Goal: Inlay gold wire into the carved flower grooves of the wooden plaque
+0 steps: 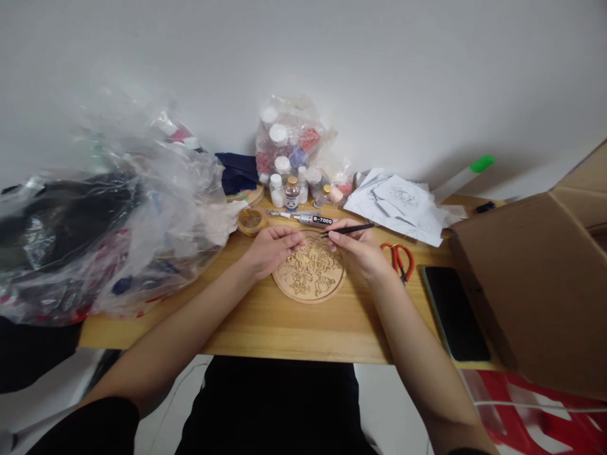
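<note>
A round wooden board with a raised floral pattern, partly outlined in gold, lies flat on the table. My right hand is over its upper right edge, closed around slim black tweezers whose tips point left. At the upper left of the board, my left hand has thumb and forefinger pinched together; whatever is between them is too small to make out. Just behind the hands lies a B-7000 glue tube. A round amber container sits beyond my left hand.
Orange-handled scissors and a phone lie at right, beside a cardboard box. Several small bottles stand at the back near paper drawings. Crumpled plastic bags cover the left side.
</note>
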`<state>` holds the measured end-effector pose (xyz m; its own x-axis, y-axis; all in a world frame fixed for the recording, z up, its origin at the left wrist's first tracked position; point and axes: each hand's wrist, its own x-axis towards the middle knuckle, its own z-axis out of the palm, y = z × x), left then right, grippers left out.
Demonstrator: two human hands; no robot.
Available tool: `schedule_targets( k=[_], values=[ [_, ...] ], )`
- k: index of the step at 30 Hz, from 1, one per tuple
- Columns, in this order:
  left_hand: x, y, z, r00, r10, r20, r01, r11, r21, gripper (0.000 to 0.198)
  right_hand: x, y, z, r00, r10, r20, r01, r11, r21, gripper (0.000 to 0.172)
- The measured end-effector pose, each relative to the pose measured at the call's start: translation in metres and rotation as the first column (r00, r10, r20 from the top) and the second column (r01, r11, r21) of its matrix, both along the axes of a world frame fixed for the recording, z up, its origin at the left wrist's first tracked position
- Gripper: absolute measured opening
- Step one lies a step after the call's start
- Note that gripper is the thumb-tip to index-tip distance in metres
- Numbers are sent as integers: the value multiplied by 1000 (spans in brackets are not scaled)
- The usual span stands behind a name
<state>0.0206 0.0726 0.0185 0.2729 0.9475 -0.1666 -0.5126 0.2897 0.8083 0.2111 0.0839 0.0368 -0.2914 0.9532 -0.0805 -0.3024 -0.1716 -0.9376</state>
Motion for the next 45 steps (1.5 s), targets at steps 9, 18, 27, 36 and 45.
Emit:
schedule_targets(
  k=[9,18,27,36,45],
  values=[
    [1,0,1,999,-1,-35,2,1000,31,35,0,1,-1,1000,6,14,-6,1000,5,22],
    [2,-1,2,999,-4,-35,5,1000,20,36,1,1,-2,1000,23,10,-23,1000,-2,22],
    [2,-1,3,998,17,-67,-16,1000,24,36,2,2,-3,1000,16,11,-16,1000,-10,22],
    [-10,0,30,973,59,-221,-11,977,212,38,4,8,-5,999,-32,-1,32,999,38,26],
    [-90,-100,93,770,192,-609,146,876,460,26,6,15,-13,999,-34,12,33,998,58,26]
  ],
)
